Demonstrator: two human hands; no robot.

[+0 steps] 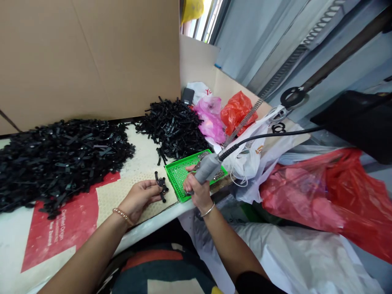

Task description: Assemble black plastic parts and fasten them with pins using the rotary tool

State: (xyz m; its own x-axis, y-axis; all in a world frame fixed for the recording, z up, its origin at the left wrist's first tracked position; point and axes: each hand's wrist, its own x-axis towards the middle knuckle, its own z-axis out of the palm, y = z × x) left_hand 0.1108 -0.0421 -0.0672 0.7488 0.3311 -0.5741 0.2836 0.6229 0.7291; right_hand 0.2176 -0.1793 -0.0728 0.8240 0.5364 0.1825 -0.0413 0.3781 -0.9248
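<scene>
My left hand [141, 197] rests over the beige textured mat [113, 196], its fingers closed on small black plastic strips [162, 184] with rounded ends. A grey electric screwdriver [208, 168], with a black cable and a coil spring at its top, is gripped in my right hand [197, 190]. That hand is above the green perforated tray [177, 179], and the tool's tip is hidden by my fingers. Small metal screws [219, 175] lie at the tray's right side.
Large heaps of black strips [70, 151] and more strips [174, 126] cover the back of the table. Pink [210, 116] and red plastic bags [239, 110] stand behind the tray. A big red bag [321, 196] bulges at right. A cardboard wall [92, 57] rises behind.
</scene>
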